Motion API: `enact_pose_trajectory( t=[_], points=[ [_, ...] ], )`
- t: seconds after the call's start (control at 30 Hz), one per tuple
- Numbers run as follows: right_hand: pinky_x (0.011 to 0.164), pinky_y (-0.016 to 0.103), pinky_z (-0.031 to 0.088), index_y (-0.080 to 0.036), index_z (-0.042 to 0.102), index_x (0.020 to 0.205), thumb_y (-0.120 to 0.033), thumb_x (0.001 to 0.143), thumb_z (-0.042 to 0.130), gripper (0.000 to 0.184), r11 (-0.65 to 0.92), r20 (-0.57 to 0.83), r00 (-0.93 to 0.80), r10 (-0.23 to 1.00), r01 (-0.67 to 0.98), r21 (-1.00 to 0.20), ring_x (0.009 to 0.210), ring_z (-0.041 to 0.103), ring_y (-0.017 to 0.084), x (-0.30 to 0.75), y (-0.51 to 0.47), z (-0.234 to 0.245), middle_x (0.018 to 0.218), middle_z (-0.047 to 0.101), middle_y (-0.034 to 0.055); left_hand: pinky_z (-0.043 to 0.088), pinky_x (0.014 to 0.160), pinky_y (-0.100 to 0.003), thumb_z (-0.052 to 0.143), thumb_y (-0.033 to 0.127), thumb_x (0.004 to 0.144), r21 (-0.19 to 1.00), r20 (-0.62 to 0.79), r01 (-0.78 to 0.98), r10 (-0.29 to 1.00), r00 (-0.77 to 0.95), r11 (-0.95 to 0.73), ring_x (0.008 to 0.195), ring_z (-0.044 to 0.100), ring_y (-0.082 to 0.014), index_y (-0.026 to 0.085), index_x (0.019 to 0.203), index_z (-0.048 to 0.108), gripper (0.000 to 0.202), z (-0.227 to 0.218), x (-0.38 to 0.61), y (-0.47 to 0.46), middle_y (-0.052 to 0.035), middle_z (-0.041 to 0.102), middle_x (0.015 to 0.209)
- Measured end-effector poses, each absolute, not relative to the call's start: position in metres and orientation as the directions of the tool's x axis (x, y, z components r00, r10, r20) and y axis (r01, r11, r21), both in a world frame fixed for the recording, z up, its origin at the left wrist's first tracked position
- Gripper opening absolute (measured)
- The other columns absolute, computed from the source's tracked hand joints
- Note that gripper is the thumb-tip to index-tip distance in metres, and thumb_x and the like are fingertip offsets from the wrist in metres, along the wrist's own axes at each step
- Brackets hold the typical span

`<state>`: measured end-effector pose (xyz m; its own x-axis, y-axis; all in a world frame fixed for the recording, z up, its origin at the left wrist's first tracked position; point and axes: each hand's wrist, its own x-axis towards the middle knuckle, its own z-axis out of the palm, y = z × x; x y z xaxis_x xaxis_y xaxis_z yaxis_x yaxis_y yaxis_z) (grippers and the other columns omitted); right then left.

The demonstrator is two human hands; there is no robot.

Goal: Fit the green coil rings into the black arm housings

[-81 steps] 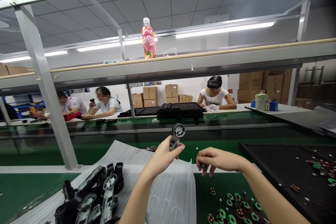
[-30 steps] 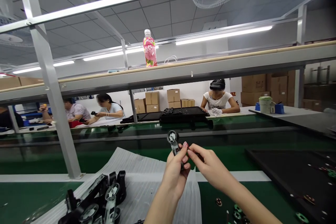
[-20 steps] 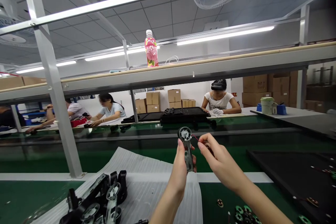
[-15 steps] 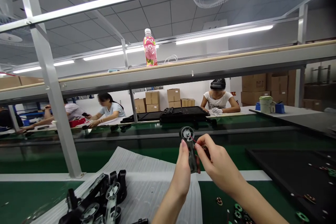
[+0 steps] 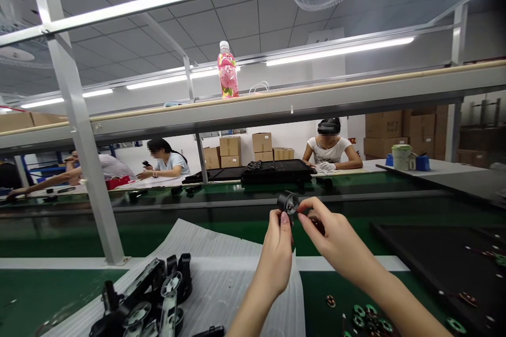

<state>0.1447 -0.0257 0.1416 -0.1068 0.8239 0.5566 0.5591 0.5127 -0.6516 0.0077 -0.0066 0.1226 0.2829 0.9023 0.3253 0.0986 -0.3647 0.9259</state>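
My left hand (image 5: 276,255) is closed around a dark plastic housing with a round, hollow head (image 5: 288,202). The housing is up over the belt; its head is tilted and its handle mostly hidden by my fingers. My right hand (image 5: 342,237) is closed beside it, thumb and forefinger pinched at the head's opening. Under those fingers shows part of a small round copper-coloured part (image 5: 317,225); a wire at the fingertips is too small to make out now. Similar housings (image 5: 169,289) lie heaped on a white foam sheet (image 5: 221,274) at lower left.
Green ring-shaped parts (image 5: 359,310) and a small copper-coloured piece (image 5: 330,301) lie on the green belt (image 5: 316,284). A black tray (image 5: 419,253) with wired parts is at right. A metal post (image 5: 89,168) and shelf (image 5: 276,108) frame the view. Co-workers sit across the belt.
My left hand has turned the housing, so its round head now faces more to the right and shows its dark side. My right hand has shifted slightly right, staying close to the opening.
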Motion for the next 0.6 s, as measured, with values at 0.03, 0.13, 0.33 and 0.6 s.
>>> enact_pose_trajectory(
  t=[0.03,0.13,0.33,0.6],
  points=[
    [0.043,0.024,0.027,-0.026,0.046,0.095,-0.035,0.095,0.036,0.013,0.515,0.575,-0.103,0.812,0.590,-0.622,0.044,0.042,0.013,0.146,-0.026,0.142,0.060,0.052,-0.0055,0.032,0.062,-0.026,0.021,0.058,0.093,0.928,0.321,0.095,0.900,0.295,-0.362,0.067,0.036,-0.0127,0.023,0.096,0.040,0.040,0.122,0.007,-0.006,0.0028,0.037,0.075],
    [0.048,0.025,0.032,-0.026,0.050,0.093,-0.033,0.094,0.038,0.014,0.510,0.620,-0.091,0.779,0.667,-0.543,0.050,0.048,0.014,0.151,-0.026,0.145,0.067,0.058,-0.0027,0.032,0.059,-0.026,0.019,0.059,0.093,0.939,0.293,0.071,0.893,0.341,-0.336,0.065,0.037,-0.0121,0.022,0.092,0.039,0.042,0.122,0.007,-0.003,0.0031,0.039,0.073],
    [0.043,0.024,0.031,-0.024,0.055,0.080,-0.035,0.089,0.045,0.018,0.414,0.515,-0.025,0.857,0.630,-0.657,0.045,0.046,0.013,0.162,-0.025,0.149,0.056,0.056,-0.0035,0.030,0.060,-0.026,0.017,0.057,0.094,0.909,0.272,0.205,0.887,0.372,-0.364,0.063,0.039,-0.0117,0.022,0.083,0.039,0.043,0.121,0.006,-0.002,0.0028,0.044,0.074],
    [0.034,0.020,0.029,-0.019,0.055,0.074,-0.032,0.081,0.050,0.016,0.230,0.223,-0.067,0.973,0.412,-0.882,0.030,0.038,0.006,0.169,-0.015,0.146,0.051,0.056,-0.0050,0.031,0.064,-0.027,0.021,0.054,0.094,0.793,0.286,0.394,0.855,0.432,-0.464,0.070,0.044,-0.0153,0.024,0.102,0.046,0.040,0.126,0.000,-0.008,0.0014,0.050,0.078]
  ],
)
